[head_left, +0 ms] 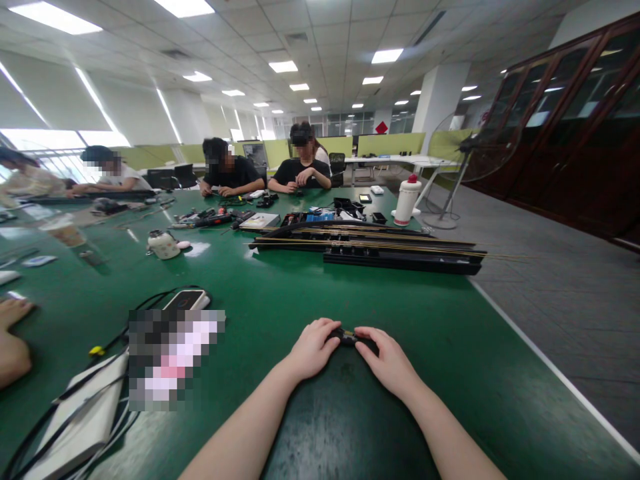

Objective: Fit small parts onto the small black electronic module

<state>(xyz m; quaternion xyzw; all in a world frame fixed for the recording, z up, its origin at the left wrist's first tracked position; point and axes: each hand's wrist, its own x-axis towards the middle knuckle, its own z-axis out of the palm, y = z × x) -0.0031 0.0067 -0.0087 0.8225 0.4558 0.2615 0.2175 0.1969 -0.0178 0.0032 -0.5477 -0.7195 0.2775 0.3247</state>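
Observation:
Both my hands rest low over the green table (260, 300), close together, with a small dark object (347, 337) between them. It looks black with a brownish or golden strip on top; its kind is too small to make out. My left hand (314, 348) grips its left end with thumb and fingers. My right hand (387, 357) closes on its right end, fingers bent over it. Much of the object's two ends is hidden under my fingers.
Black rails with thin brass-coloured rods (405, 260) lie ahead. To my left are a white power bank (187, 301), cables and a pale flat box (85, 413). A white bottle (407, 201) stands back right. Another person's hand (15, 340) rests at far left; several people sit beyond.

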